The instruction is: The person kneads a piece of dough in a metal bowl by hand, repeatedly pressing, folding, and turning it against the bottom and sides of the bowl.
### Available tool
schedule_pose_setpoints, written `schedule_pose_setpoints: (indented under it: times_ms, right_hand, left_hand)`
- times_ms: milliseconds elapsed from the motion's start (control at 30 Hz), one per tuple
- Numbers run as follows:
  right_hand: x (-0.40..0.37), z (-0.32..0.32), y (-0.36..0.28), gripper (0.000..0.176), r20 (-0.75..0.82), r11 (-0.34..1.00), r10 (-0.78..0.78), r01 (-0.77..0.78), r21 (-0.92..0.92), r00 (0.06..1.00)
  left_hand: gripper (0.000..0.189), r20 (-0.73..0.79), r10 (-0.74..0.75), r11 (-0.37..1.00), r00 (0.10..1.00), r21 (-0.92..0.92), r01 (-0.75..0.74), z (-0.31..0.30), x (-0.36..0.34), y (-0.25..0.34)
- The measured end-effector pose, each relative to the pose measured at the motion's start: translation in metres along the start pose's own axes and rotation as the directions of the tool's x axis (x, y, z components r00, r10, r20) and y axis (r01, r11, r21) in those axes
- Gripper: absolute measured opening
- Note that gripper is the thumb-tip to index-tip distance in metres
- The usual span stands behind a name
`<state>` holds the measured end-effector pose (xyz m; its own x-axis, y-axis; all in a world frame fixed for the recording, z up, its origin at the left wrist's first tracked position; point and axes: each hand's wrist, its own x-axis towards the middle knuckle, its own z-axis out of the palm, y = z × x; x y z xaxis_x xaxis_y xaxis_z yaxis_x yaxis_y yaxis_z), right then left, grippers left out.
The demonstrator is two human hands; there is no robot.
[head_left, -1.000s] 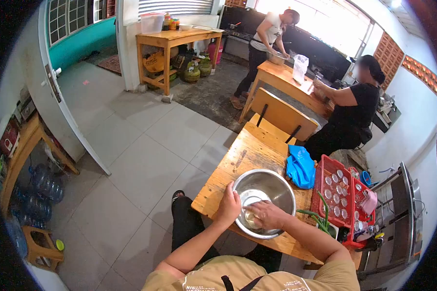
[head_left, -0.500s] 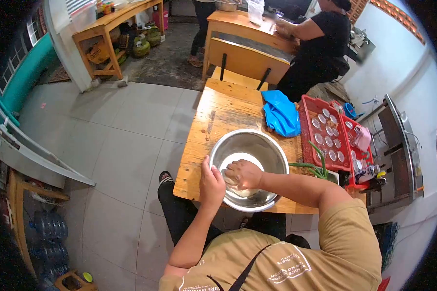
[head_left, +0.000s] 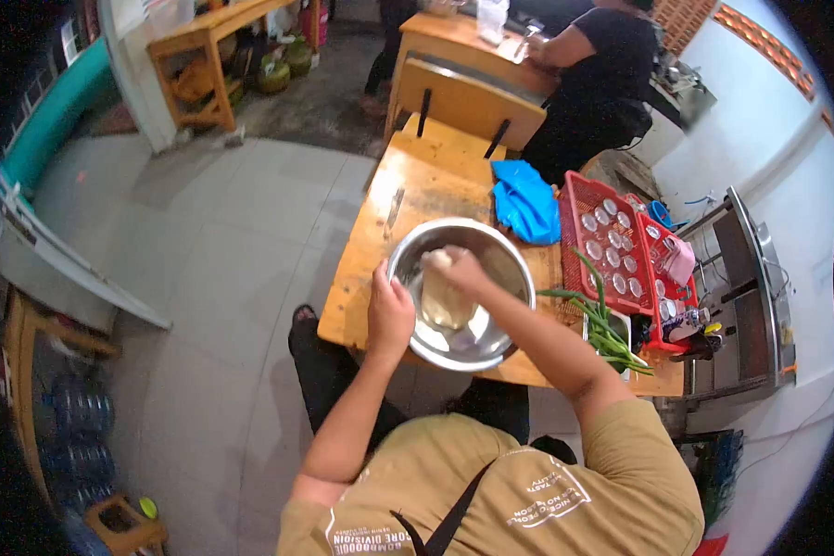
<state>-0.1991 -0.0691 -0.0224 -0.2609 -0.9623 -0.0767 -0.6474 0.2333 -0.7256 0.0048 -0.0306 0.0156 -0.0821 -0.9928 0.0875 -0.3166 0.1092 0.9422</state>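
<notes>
A large steel bowl (head_left: 514,320) rests near the front edge of the wooden table (head_left: 357,269), with pale dough (head_left: 445,301) inside. My left hand (head_left: 392,310) grips the bowl's left rim. Inside the bowl, my right hand (head_left: 459,271) is closed on the upper part of the dough, which stretches down from the fingers toward the bowl's bottom. Right of the bowl lie long green leaves (head_left: 602,324) over a small container.
Beyond the bowl lies a blue plastic bag (head_left: 526,204). Red crates (head_left: 574,218) with clear cups stand to the right. A person in black (head_left: 602,74) sits at a farther table (head_left: 454,42); another person's legs show nearby. Water bottles (head_left: 83,412) stand at lower left.
My right hand has risen toward the far side of the bowl, pulling the dough into a longer shape. The camera view has shifted, and more of the green leaves shows.
</notes>
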Motion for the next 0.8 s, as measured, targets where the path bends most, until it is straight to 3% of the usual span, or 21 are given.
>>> schedule_pose_setpoints:
  times_ms: [33,133,200,233,267,300,333,400,433,467,500,567,633,700,800]
  right_hand:
    - [-0.011,-0.023,-0.025,0.069,0.114,0.993,0.107,-0.111,0.027,0.988]
    - [-0.050,-0.070,-0.062,0.057,0.182,0.999,0.018,-0.025,0.035,0.983]
    - [-0.076,-0.086,-0.066,0.044,0.288,0.981,-0.142,0.175,-0.089,0.947]
    - [-0.084,-0.087,-0.061,0.044,0.287,0.983,-0.135,0.165,-0.085,0.948]
    - [-0.092,-0.088,-0.056,0.037,0.326,0.954,-0.234,0.281,-0.102,0.916]
    - [-0.097,-0.090,-0.052,0.030,0.366,0.912,-0.328,0.393,-0.116,0.871]
    - [-0.098,-0.093,-0.050,0.028,0.382,0.757,-0.444,0.567,-0.324,0.811]
    - [-0.094,-0.096,-0.048,0.037,0.368,0.699,-0.507,0.621,-0.354,0.780]
    - [-0.090,-0.096,-0.048,0.049,0.361,0.627,-0.573,0.678,-0.384,0.735]
    - [-0.085,-0.092,-0.042,0.074,0.378,0.634,-0.565,0.679,-0.369,0.733]
    - [-0.082,-0.087,-0.034,0.074,0.378,0.637,-0.565,0.679,-0.365,0.733]
    - [-0.072,-0.077,-0.020,0.079,0.557,0.668,-0.530,0.719,-0.190,0.639]
    - [-0.069,-0.064,-0.017,0.082,0.710,0.544,-0.510,0.822,-0.170,0.485]
    - [-0.071,-0.052,-0.025,0.080,0.715,0.467,-0.558,0.872,-0.147,0.420]
    - [-0.064,-0.040,-0.025,0.065,0.700,0.447,-0.572,0.878,-0.170,0.427]
  left_hand:
    - [0.042,-0.028,0.061,0.998,0.998,0.012,-0.061,0.003,0.001,-0.008]
    - [0.041,-0.036,0.025,0.999,0.999,0.024,-0.025,-0.001,0.000,0.000]
    - [0.041,-0.044,0.024,1.000,0.999,0.011,-0.023,0.002,0.001,0.002]
    - [0.041,-0.035,0.021,1.000,0.999,0.015,-0.021,0.003,0.003,0.001]
    - [0.041,-0.022,0.014,1.000,1.000,0.005,-0.014,0.003,0.004,0.000]
    - [0.041,-0.010,0.009,1.000,1.000,-0.007,-0.009,0.003,0.005,0.001]
    - [0.041,0.001,-0.006,1.000,1.000,-0.003,0.006,0.002,0.005,0.003]
    - [0.041,0.019,-0.015,1.000,1.000,-0.005,0.015,0.000,0.004,0.006]
    - [0.042,0.026,-0.023,1.000,0.999,-0.010,0.023,-0.001,0.004,0.005]
    - [0.042,0.029,-0.026,1.000,0.999,-0.004,0.026,0.000,0.004,0.003]
    - [0.042,0.022,-0.017,1.000,1.000,-0.012,0.018,0.001,0.005,0.001]
    - [0.042,0.007,-0.012,1.000,1.000,-0.015,0.012,0.004,0.006,-0.003]
    - [0.043,-0.003,0.019,0.999,1.000,-0.038,-0.019,0.003,0.005,-0.003]
    - [0.043,-0.045,0.064,0.997,0.997,-0.038,-0.065,0.006,0.004,-0.006]
    - [0.042,-0.102,0.090,0.995,0.991,-0.042,-0.094,0.014,0.005,-0.015]
